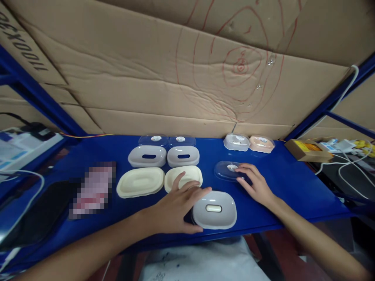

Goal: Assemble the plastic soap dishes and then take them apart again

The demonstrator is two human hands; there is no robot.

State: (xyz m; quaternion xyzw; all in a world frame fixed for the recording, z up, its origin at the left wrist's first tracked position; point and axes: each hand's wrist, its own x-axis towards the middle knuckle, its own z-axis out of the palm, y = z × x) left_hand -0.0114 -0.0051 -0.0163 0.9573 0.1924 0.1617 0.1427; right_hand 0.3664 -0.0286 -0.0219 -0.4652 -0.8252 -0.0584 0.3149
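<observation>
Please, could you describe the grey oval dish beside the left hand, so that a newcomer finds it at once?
Start from the blue table and follow its near edge to the middle. There lies a glossy light-grey oval dish, with the left hand at its left end. A cream strip shows in its central slot, whereas the two grey oval dishes farther back have dark slots.
</observation>
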